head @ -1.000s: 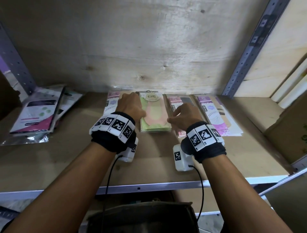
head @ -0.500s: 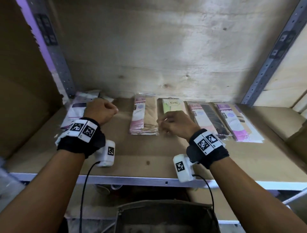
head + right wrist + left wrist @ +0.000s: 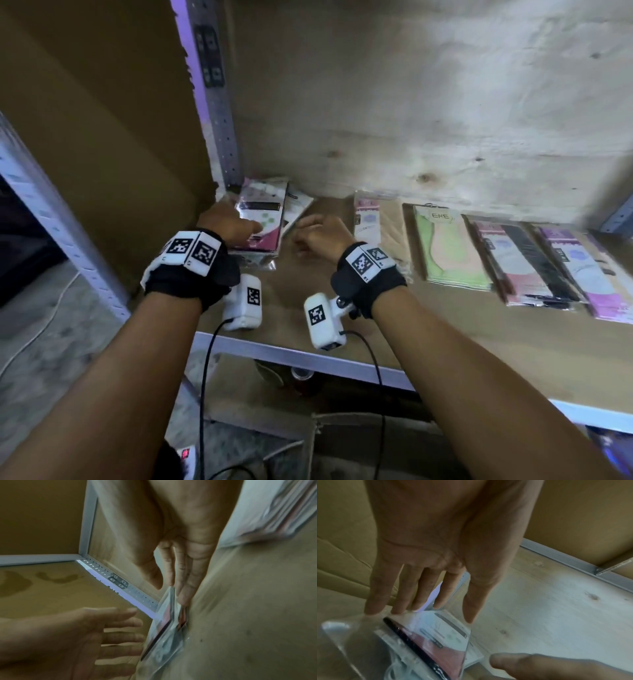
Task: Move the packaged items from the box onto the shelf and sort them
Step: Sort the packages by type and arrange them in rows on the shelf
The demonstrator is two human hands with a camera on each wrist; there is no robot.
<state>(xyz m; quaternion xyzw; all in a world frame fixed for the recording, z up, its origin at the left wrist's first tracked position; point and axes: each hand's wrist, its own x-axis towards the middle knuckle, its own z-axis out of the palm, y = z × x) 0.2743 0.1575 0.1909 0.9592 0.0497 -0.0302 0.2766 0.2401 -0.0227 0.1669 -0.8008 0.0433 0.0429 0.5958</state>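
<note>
At shelf (image 3: 445, 346) left end, left hand (image 3: 227, 224) fingers straight on pink packet stack (image 3: 262, 219); right hand (image 3: 320, 233) loosely open beside it, possibly touching.

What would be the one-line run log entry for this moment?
left hand: open, at corner pile | right hand: open, beside pile

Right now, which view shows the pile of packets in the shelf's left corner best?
The head view: the pile of packets shows whole, from above. The left wrist view shows it close but blurred; the right wrist view shows it edge-on.
</note>
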